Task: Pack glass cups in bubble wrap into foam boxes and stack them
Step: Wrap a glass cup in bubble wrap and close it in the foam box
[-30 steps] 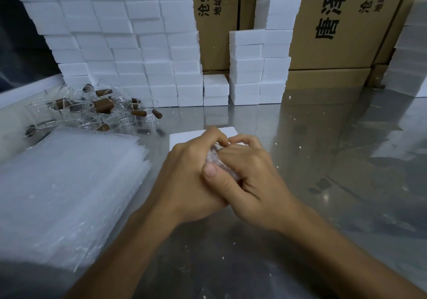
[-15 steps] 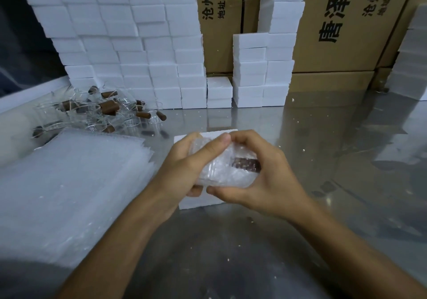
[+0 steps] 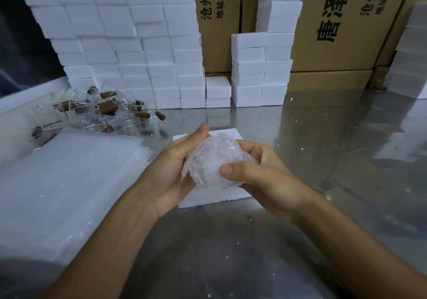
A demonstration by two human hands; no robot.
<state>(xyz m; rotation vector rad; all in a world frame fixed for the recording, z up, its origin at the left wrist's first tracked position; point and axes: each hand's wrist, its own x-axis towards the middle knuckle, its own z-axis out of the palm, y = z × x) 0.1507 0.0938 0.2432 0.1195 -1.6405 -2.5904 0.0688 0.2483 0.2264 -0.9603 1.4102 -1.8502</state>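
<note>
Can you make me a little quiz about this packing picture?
1. True or false: both hands hold the bubble-wrapped bundle.
2. What lies under the hands? A) foam box B) plate C) towel
3. Fill in: the unwrapped glass cups lie behind the stack of ____ sheets.

Key:
1. True: left hand and right hand both hold it.
2. A
3. bubble wrap

Dim, even light; soft glare on the steel table [image 3: 300, 136], wide-angle bending and blur at the edges.
</note>
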